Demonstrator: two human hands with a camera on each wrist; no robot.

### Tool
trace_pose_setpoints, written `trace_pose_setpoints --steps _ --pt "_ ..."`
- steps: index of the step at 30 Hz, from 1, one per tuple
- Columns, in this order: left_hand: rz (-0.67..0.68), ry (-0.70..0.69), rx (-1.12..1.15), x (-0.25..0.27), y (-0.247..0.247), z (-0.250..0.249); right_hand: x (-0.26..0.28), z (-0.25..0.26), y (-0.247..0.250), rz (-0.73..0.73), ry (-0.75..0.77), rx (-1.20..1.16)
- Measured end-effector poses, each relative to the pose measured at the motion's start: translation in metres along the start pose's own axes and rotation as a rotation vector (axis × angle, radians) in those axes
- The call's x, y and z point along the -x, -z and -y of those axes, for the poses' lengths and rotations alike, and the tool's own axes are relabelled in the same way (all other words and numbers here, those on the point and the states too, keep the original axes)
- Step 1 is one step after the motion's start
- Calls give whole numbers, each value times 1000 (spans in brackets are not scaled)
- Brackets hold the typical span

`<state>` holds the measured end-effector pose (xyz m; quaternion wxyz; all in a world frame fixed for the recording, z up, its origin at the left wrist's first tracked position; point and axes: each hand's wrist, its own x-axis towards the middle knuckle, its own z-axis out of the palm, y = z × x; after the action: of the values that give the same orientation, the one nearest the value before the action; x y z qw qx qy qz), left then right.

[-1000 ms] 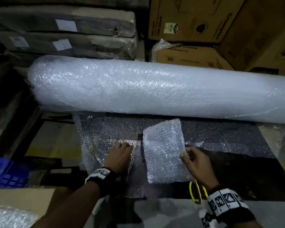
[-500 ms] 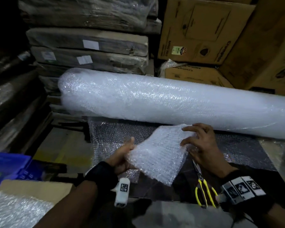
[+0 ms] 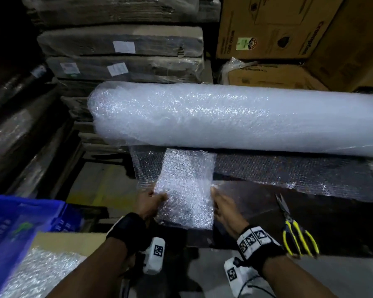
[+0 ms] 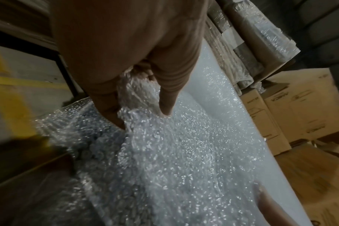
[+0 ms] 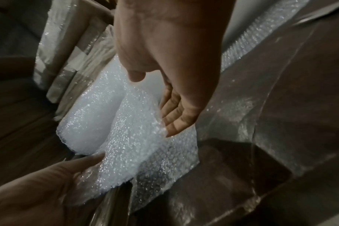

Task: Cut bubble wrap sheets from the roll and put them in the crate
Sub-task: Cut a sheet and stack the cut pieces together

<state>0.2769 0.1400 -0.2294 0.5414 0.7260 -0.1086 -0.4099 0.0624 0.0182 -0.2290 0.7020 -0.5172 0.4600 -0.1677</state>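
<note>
I see a cut rectangular sheet of clear bubble wrap (image 3: 184, 188) held up between 2 hands just in front of the large white bubble wrap roll (image 3: 235, 117), which lies across the dark worktop (image 3: 332, 214) from left to right. The left hand (image 3: 148, 204) grips the sheet's left edge; the left wrist view shows its thumb (image 4: 165, 97) on top of the wrap and curled fingers beneath, bunching the material. The right hand (image 3: 224, 208) meets the sheet's right edge with fingers (image 5: 176, 116) straight and relaxed, laid flat against the wrap rather than closed round it. The sheet's far edge reaches almost to the roll; whether it touches I cannot tell. Under the sheet, an unrolled layer of clear bubble wrap (image 3: 289, 171) extends from the roll's underside over the worktop. A pair of yellow-handled scissors (image 3: 294, 231) rests on the worktop in front of the roll and to the right of the right hand, apart from it. A blue plastic crate (image 3: 19, 220) stands well to the left of the roll, nearer me. Beside the crate, a flat brown cardboard piece (image 3: 69, 241) carries a patch of bubble wrap (image 3: 37, 274). Behind the roll stand film-wrapped flat cardboard bundles (image 3: 121, 46) and printed brown cartons (image 3: 271, 29).
</note>
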Motion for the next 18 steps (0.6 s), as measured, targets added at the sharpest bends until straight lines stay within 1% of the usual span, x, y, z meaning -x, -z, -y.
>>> trace_pose_setpoints --steps 2,4,7,10,13,15,18 --pt "-3 12 -45 -10 7 16 -1 -8 -8 -8 -30 -78" --pt "-9 22 -93 -24 13 33 -7 -18 -13 -10 -63 -79" --pt "15 6 -134 -45 17 57 -14 -28 -13 -72 -135 -69" --pt "-3 -55 -206 -32 10 36 -17 -27 -3 -109 -146 0" --pt "-22 -103 -287 -33 0 23 -20 -21 9 -110 -99 55" --pt "-27 -105 -312 -36 -6 19 -25 -17 15 -134 -91 91" --pt "-30 -99 -425 -40 -8 17 -35 -13 16 -146 -98 150"
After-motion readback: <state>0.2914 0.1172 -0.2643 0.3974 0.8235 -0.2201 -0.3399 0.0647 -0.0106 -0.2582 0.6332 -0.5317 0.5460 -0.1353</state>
